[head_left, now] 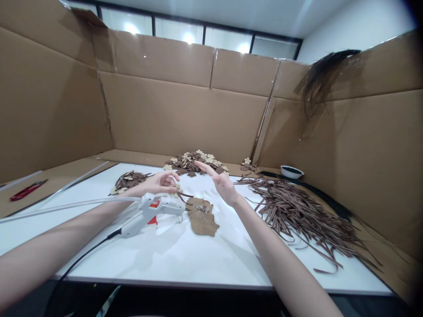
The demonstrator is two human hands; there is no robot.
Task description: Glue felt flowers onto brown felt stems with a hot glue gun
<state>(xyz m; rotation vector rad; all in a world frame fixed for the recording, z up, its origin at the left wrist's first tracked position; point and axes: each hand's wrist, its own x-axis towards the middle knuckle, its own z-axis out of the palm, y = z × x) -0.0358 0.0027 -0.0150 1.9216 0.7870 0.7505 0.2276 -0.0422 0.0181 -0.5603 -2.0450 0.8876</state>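
Note:
My left hand (158,182) is closed on a small cream flower cutout (177,189), from which a thin brown strip sticks out to the right. Just below that hand a white hot glue gun (165,206) with an orange trigger rests, its nozzle toward a brown scrap (202,222) smeared with dried glue. To the right, my right hand (224,185) is raised with its fingers stretched out and nothing visible in it. Behind my hands lies a heap of brown and cream flower cutouts (185,164).
A pile of long brown strips (297,211) spreads over the right side of the white board (198,264). At left are a smaller cutout pile (128,180) and red-handled pliers (28,190). A white dish (291,171) stands at back right. Cardboard walls (185,105) enclose the table.

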